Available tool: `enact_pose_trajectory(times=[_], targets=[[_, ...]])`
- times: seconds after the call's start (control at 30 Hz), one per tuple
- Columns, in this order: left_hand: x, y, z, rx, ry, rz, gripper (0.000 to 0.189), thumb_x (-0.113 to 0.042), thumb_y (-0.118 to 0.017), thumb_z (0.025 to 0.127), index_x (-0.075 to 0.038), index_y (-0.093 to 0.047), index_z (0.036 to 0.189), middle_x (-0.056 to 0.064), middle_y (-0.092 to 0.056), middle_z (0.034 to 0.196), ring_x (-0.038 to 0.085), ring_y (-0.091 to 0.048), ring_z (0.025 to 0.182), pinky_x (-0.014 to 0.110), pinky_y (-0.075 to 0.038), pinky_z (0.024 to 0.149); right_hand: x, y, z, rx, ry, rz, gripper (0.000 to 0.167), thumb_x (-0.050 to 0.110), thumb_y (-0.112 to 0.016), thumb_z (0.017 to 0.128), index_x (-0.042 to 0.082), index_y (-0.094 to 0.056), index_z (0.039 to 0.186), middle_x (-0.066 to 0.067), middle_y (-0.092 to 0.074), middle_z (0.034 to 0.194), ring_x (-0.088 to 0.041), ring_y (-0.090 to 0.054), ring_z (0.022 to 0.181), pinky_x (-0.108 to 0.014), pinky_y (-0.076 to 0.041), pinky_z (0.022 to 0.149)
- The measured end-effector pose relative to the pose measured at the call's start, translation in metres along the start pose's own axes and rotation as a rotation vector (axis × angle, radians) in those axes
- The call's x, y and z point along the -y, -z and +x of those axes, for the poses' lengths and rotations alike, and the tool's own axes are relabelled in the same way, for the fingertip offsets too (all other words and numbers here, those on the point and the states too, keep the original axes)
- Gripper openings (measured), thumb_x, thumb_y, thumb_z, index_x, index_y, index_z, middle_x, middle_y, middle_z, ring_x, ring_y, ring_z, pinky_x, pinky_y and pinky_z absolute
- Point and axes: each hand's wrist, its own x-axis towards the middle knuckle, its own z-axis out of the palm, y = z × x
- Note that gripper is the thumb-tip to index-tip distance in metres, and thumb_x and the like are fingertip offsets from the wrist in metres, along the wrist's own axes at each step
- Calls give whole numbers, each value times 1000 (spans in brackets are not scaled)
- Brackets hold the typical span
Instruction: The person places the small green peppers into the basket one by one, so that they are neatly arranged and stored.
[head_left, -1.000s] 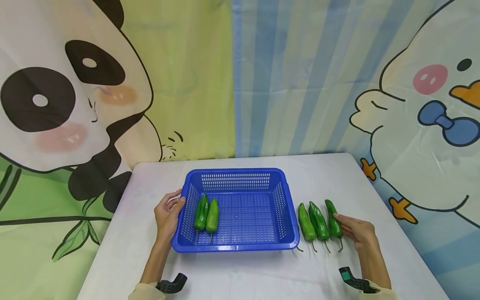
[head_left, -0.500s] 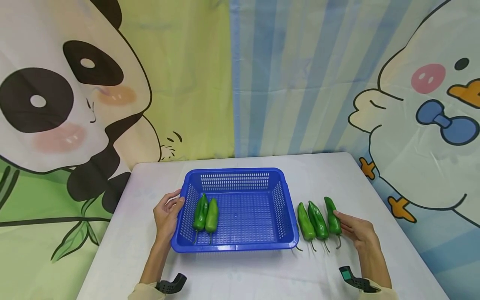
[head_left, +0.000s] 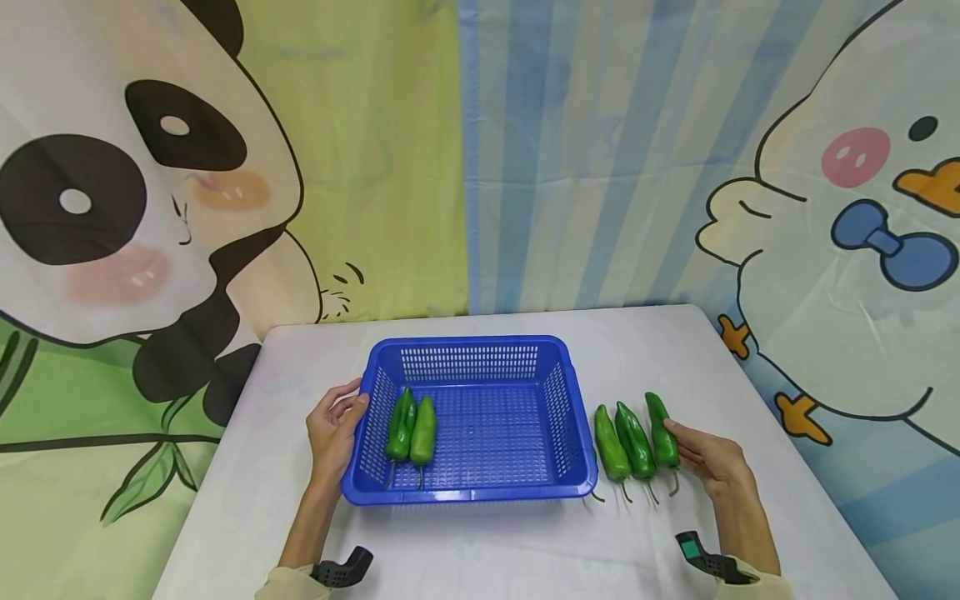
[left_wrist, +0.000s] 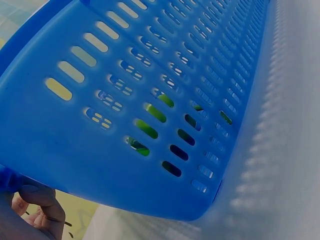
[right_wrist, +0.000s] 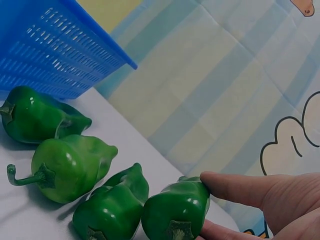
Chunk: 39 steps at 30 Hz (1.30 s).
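Note:
My left hand (head_left: 333, 433) grips the left rim of a blue plastic basket (head_left: 472, 497), its fingers (left_wrist: 42, 202) curled at the rim in the left wrist view. Inside lie two green peppers, a darker one (head_left: 402, 425) and a lighter one (head_left: 423, 432). At the right end of a row of green peppers, my right hand (head_left: 716, 467) touches the outermost pepper (head_left: 662, 429) with extended fingers (right_wrist: 235, 189) on its right side. That pepper (right_wrist: 175, 207) lies against its neighbour (right_wrist: 112, 207) in the right wrist view.
A lighter pepper (head_left: 612, 446) lies further left in the row; another (right_wrist: 35, 115) beside the basket is mostly hidden from the head view, only its stem showing. The white table (head_left: 480, 550) ends at a printed curtain (head_left: 555, 167) behind.
My right hand and the outermost pepper have shifted slightly left, closing the gap to the neighbouring pepper. The left hand and basket have stayed in place.

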Motion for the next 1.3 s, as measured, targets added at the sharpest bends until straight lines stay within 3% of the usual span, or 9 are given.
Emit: enact_pose_trajectory(times=[0.6,1.3], targets=[[0,0,0,0,-6,-29,34,-7,-71,105,6,-68,137,-10,-79,91,5,-78,79,18,-64,72,4,-4,-5,23,5,29,25,25,-85,98,30,-73,76,14,-75,79,-2,-74,77,-18,-64,75],[0,-1,0,-3,5,-24,34,-10,-71,106,4,-69,137,-9,-79,92,5,-77,78,19,-65,71,10,-12,-14,2,-6,71,22,29,-86,97,29,-73,79,14,-75,80,-2,-73,79,-18,-65,77]])
